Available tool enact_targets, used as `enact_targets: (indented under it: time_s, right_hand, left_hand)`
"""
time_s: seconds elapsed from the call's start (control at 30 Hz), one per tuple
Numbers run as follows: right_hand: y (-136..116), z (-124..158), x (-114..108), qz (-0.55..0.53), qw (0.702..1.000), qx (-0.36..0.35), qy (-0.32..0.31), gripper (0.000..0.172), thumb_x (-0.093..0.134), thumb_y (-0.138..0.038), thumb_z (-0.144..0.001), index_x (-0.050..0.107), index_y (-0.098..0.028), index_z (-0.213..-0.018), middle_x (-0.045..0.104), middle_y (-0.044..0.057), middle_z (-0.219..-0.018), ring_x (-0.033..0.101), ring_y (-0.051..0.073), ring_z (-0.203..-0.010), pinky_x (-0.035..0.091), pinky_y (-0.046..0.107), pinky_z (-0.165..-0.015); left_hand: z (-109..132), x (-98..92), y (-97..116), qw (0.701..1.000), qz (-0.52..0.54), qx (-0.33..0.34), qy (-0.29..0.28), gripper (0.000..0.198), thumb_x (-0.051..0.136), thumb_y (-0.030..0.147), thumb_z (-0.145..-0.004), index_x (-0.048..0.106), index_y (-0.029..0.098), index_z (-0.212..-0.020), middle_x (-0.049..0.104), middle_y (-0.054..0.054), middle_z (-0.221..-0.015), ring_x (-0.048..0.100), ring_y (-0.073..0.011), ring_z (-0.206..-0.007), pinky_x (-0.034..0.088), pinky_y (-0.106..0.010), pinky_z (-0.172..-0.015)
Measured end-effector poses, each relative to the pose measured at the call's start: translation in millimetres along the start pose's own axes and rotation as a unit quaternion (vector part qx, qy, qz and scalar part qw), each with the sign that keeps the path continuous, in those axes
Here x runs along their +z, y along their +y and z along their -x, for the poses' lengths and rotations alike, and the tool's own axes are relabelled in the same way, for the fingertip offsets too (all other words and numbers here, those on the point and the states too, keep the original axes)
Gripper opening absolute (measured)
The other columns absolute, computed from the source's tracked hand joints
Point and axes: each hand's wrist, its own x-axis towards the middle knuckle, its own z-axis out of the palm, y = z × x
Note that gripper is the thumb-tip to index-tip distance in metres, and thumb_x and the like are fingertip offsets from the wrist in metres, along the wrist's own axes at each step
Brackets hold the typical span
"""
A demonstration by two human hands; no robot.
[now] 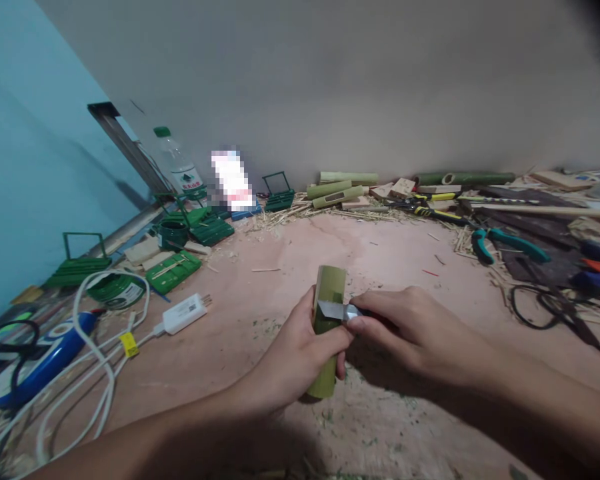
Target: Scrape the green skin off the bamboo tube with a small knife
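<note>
In the middle of the head view, my left hand is wrapped round a short piece of green bamboo, which points away from me over the table. My right hand grips a craft knife by its handle, most of which the fingers cover. The knife's slanted metal blade lies across the bamboo's upper face, just beyond my left thumb. That thumb reaches toward the knife's metal collar. Small green shavings are scattered on the wood around and below the bamboo.
A white charger with looped cable, a green tin and a blue-and-white tube lie left. Along the wall stand a water bottle and bamboo pieces. Teal-handled pliers and a black cord lie right.
</note>
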Motion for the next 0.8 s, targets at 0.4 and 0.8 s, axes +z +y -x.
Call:
enact_targets:
  time_s: [0.4, 0.8]
  right_hand:
    - [15.6, -4.9, -17.4, 0.016, 0.989, 0.041, 0.144, 0.036, 0.047, -0.042, -0.109, 0.063, -0.020, -0.085, 0.060, -0.001, -0.068, 0.052, 0.014, -0.059, 0.037, 0.027, -0.060]
    - [3.4, -2.6, -5.1, -0.008, 1.000, 0.009, 0.022, 0.034, 0.045, -0.038, -0.109, 0.066, -0.018, -0.091, 0.067, 0.003, -0.078, 0.056, 0.015, -0.065, 0.040, 0.026, -0.063]
  left_hand:
    - [-1.7, 0.9, -2.0, 0.999, -0.010, -0.029, -0.014, 0.038, 0.073, 0.029, -0.085, 0.050, 0.020, -0.114, 0.056, 0.007, -0.060, 0.054, -0.0120, -0.049, 0.048, -0.024, -0.052]
    - [-3.5, -2.4, -3.2, 1.000, 0.005, -0.025, -0.005, 0.045, 0.080, 0.026, -0.079, 0.053, 0.019, -0.114, 0.060, 0.005, -0.081, 0.056, -0.0080, -0.053, 0.051, -0.023, -0.052]
